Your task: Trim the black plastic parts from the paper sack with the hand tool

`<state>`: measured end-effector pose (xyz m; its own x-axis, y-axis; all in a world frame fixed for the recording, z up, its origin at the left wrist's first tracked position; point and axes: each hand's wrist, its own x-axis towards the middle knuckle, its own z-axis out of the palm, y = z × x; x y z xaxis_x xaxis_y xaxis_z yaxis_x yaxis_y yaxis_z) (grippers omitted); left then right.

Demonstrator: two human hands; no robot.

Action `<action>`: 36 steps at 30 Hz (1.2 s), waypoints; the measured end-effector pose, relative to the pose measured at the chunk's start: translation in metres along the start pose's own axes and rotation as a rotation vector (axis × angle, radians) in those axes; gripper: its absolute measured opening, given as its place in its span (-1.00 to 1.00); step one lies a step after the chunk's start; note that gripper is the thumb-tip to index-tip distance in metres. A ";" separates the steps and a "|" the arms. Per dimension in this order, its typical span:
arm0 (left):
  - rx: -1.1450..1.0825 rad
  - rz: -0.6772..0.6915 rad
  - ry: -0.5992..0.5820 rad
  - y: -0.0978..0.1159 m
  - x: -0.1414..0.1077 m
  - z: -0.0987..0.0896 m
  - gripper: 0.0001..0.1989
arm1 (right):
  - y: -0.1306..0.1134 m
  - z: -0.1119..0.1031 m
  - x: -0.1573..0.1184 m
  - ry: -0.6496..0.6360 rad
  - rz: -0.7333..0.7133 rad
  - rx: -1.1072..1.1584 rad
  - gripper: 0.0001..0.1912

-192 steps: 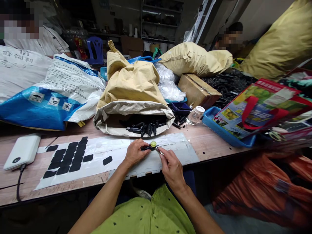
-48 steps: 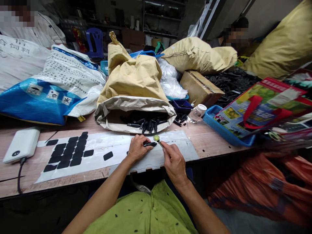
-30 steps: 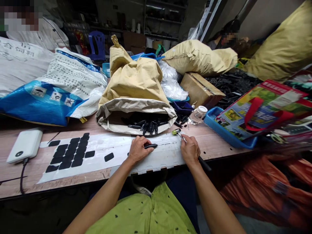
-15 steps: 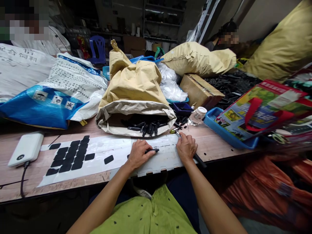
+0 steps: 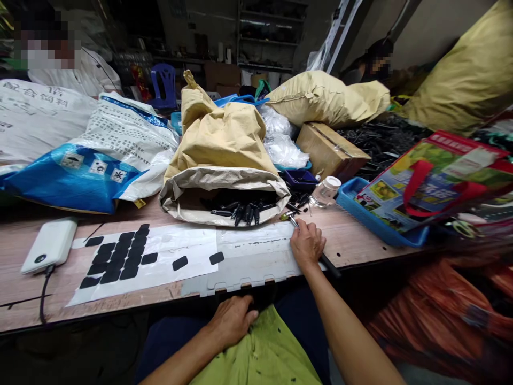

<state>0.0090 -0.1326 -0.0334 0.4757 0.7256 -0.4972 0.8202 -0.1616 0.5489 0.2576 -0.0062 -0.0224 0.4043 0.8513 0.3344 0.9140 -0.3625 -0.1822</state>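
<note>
My right hand (image 5: 308, 243) rests on the table, closed around a slim tool (image 5: 331, 264) with a silver front end and a black rear end. Low over my lap, at the table's front edge, is my left hand (image 5: 234, 321); its fingers are curled, and whatever they may hold is hidden. Between the hands lies a grey-white board (image 5: 248, 267). A white sheet (image 5: 164, 240) to its left carries rows of black rounded patches (image 5: 120, 256), and one loose black patch (image 5: 216, 258) sits at its right end. Black pen-like parts (image 5: 246, 213) spill at the mouth of a tan sack (image 5: 224, 144).
A white power bank (image 5: 50, 245) with a cable lies at left. Blue-white sacks (image 5: 116, 144) stand behind it. To the right are a clear jar (image 5: 325, 191), a blue tray (image 5: 356, 206), a printed bag (image 5: 436, 171) and a carton (image 5: 331, 149). Two people sit beyond.
My left hand has drawn back from the board to my lap; the black pen-like part it held is out of sight. My right hand stays in place with the tool.
</note>
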 end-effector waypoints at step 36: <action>-0.313 -0.727 0.933 -0.081 0.115 -0.247 -0.68 | -0.001 0.000 0.001 -0.009 -0.011 -0.020 -0.68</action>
<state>-0.0814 0.1288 0.0311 -0.5778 0.8016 -0.1535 0.6267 0.5562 0.5459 0.2567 -0.0052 -0.0218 0.3936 0.8588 0.3280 0.9191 -0.3601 -0.1599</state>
